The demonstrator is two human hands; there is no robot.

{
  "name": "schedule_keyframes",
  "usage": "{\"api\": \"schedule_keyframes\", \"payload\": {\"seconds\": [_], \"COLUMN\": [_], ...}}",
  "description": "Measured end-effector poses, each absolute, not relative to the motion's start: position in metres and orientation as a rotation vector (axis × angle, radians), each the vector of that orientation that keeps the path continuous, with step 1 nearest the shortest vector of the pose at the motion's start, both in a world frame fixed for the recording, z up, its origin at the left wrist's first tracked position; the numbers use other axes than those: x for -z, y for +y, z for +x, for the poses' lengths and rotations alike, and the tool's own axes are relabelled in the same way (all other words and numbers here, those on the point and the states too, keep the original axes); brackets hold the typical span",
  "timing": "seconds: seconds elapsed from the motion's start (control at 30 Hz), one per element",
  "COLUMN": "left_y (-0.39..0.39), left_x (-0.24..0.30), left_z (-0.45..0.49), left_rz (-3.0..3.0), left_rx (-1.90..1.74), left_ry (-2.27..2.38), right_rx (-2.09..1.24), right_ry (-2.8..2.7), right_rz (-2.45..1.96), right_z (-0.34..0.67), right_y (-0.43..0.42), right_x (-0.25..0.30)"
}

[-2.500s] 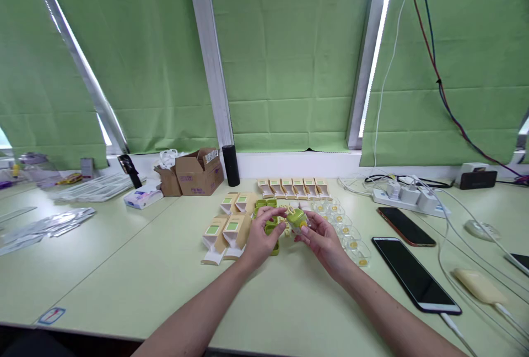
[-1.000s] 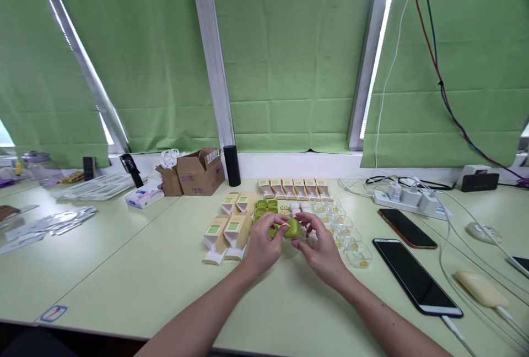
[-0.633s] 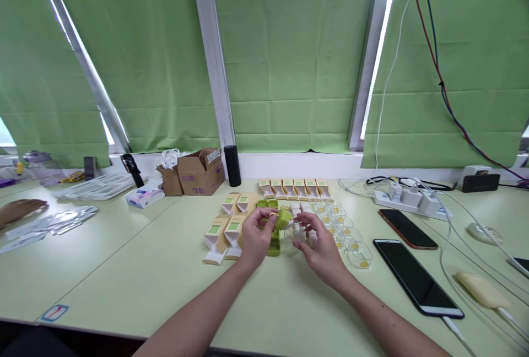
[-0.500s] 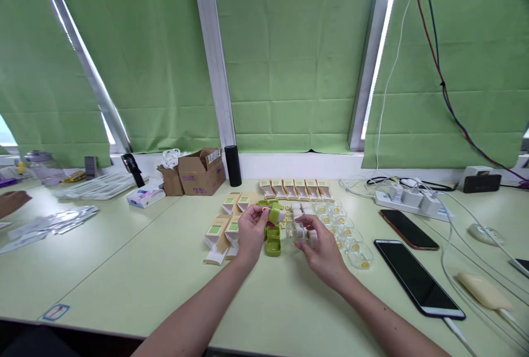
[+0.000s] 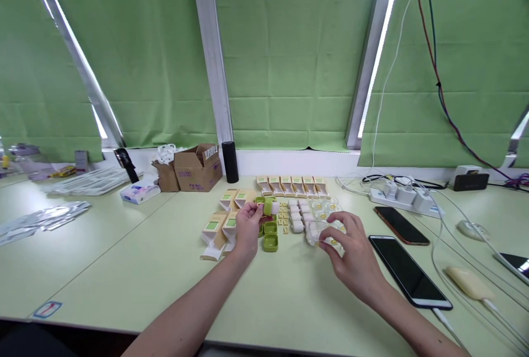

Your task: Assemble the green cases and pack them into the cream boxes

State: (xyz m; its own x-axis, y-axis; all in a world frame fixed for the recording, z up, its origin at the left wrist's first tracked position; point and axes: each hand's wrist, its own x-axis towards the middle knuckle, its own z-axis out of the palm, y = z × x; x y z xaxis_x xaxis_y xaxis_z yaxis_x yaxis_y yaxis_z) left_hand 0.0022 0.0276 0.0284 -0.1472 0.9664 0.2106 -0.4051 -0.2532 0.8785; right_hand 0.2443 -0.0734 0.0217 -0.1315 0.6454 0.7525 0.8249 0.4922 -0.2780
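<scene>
My left hand point(image 5: 248, 227) is closed in a pinch on a small green cover point(image 5: 268, 206) with a white rounded block point(image 5: 275, 207) showing at its right side. Below it lie open green square cases point(image 5: 270, 242). My right hand point(image 5: 351, 249) has thumb and fingers curled on a clear plastic case point(image 5: 314, 231), partly hidden by the fingers. Beside that hand are more clear cases with yellow spots point(image 5: 323, 206), partly covered by it. Two columns of white rounded blocks point(image 5: 297, 226) and small yellow pieces point(image 5: 285, 222) lie between my hands.
Open cardboard sleeves point(image 5: 212, 230) lie left, with a row of sleeves point(image 5: 291, 186) behind. A brown box point(image 5: 198, 172) and black cylinder point(image 5: 230, 162) stand at the back. On the right are phones point(image 5: 409, 269), a power strip point(image 5: 403, 201) and trailing cables.
My right hand has moved right with the clear case, away from my left hand, uncovering the white blocks. My left hand keeps its pinch on the green cover. The view has shifted slightly.
</scene>
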Motion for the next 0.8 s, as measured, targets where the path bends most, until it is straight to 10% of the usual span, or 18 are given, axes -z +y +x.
{"api": "schedule_keyframes", "payload": {"seconds": [0.8], "left_y": [0.026], "left_x": [-0.027], "left_z": [0.003], "left_rz": [0.971], "left_rx": [-1.562], "left_ry": [0.802], "right_rx": [0.487], "right_ry": [-1.987], "right_rz": [-1.425], "right_z": [0.29], "right_y": [-0.08], "right_x": [0.011]}}
